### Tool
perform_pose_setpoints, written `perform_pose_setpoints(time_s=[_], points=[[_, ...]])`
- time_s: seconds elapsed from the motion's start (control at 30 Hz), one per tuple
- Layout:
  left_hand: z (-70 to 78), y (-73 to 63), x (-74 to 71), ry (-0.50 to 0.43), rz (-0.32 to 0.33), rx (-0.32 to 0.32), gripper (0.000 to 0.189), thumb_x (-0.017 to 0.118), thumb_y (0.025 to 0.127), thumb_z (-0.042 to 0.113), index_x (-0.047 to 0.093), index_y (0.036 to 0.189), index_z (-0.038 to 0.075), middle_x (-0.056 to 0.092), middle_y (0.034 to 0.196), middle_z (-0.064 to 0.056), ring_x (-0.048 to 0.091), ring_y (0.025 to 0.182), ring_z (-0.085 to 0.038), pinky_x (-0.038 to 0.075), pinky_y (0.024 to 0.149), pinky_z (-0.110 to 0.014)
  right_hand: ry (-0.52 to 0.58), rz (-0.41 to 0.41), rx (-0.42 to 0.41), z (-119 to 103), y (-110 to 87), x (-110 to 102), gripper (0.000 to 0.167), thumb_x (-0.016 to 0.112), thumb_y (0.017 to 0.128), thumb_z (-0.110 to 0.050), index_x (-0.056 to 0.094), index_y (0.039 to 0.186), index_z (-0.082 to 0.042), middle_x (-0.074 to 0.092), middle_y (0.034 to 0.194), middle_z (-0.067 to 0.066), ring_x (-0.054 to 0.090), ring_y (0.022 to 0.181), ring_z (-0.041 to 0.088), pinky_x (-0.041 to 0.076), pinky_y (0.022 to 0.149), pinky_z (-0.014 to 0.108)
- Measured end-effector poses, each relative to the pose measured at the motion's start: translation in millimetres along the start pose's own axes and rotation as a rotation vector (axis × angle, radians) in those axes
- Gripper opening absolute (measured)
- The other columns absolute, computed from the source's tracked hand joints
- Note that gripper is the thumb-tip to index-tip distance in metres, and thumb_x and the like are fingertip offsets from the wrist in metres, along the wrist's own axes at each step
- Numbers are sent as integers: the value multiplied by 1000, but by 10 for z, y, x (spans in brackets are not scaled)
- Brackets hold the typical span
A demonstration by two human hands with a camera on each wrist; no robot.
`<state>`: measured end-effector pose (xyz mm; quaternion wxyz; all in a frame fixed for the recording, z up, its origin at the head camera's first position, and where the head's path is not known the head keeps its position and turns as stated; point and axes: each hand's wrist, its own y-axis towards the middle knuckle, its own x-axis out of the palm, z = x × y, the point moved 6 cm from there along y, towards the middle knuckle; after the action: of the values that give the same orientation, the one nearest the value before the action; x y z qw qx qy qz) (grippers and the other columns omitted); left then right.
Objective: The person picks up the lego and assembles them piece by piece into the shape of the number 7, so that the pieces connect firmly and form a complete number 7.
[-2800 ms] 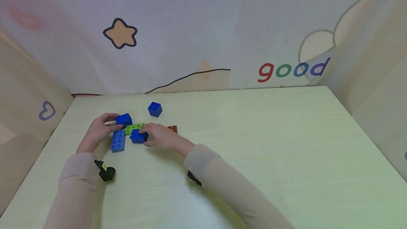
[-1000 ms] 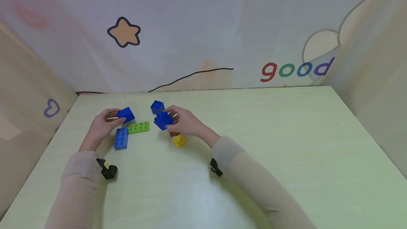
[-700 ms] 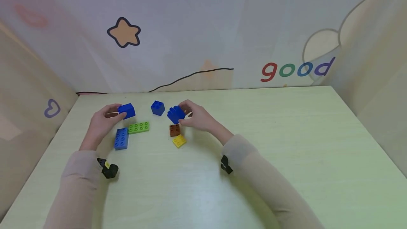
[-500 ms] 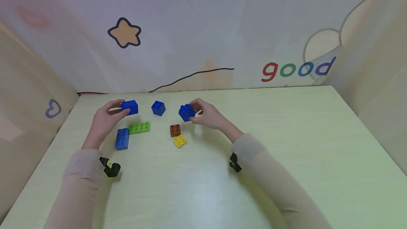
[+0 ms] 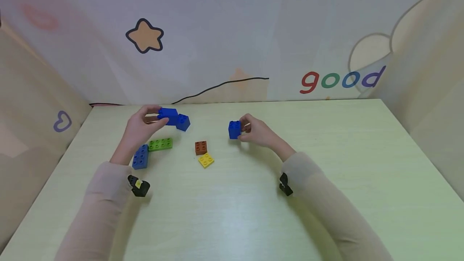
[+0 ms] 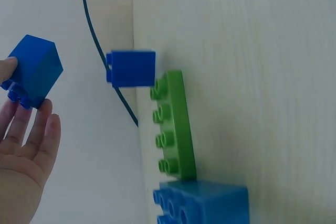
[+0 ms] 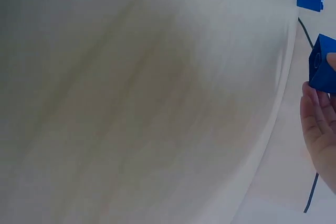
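Observation:
My left hand [image 5: 143, 128] pinches a dark blue toy brick [image 5: 168, 116] between thumb and fingers, held above the table at the back left. In the left wrist view the studs of that brick [image 6: 38, 71] point back toward the palm. Just right of it in the head view sits another dark blue brick [image 5: 183, 122], which it overlaps. My right hand [image 5: 260, 133] grips a third dark blue brick [image 5: 235, 130], studs upward, over the middle of the table. The right wrist view shows the hollow underside of this brick [image 7: 322, 65].
Nearer to me lie a lime green flat brick [image 5: 160, 144] and a lighter blue brick [image 5: 140, 157], side by side. A brown brick [image 5: 201, 148] and a yellow brick [image 5: 206, 160] lie mid-table, close together. A printed cloth [image 5: 217, 51] hangs behind the table [image 5: 326, 152].
My right hand has lifted its blue brick off the left group, carried it right and turned it studs up. My left hand has raised its brick and moved it back and right.

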<state>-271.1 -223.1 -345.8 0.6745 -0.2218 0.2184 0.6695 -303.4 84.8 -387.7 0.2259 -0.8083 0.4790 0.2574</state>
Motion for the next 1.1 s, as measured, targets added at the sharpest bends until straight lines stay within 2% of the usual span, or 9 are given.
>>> perform_pose_setpoints(time_s=[0.23,0.47,0.63,0.83,1.1], points=[[190,-9,209,-21,-54,48,58,60,94,29,37,143,9,42,145,-20,44,132,-40,43,106,-53,26,-46,9,123,-18,-36,45,68,83,-4,48,123,2,56,127,23,57,119,37,47,104,44],[291,20,434,-31,-92,51,53,60,94,28,40,141,14,43,144,-19,47,131,-38,45,105,-53,37,-83,36,186,-21,-39,43,69,82,-1,51,122,1,57,127,22,59,113,33,50,98,41],[379,55,605,-27,-108,101,50,62,93,27,46,140,16,45,143,-17,49,128,-38,49,100,-52,30,-88,57,203,-9,-29,45,69,82,0,50,123,1,55,129,21,60,109,30,51,94,37],[489,74,811,-27,-154,148,49,63,92,21,49,139,13,44,138,-16,50,127,-38,52,97,-48,38,-94,55,206,-8,-15,45,66,84,1,48,125,3,53,132,23,60,112,33,51,97,40],[627,31,1015,-7,-199,219,50,64,91,14,49,139,9,45,137,-19,51,125,-37,51,99,-46,41,-101,52,208,-19,-10,43,63,87,-4,47,127,2,52,134,23,60,116,35,49,101,44]])
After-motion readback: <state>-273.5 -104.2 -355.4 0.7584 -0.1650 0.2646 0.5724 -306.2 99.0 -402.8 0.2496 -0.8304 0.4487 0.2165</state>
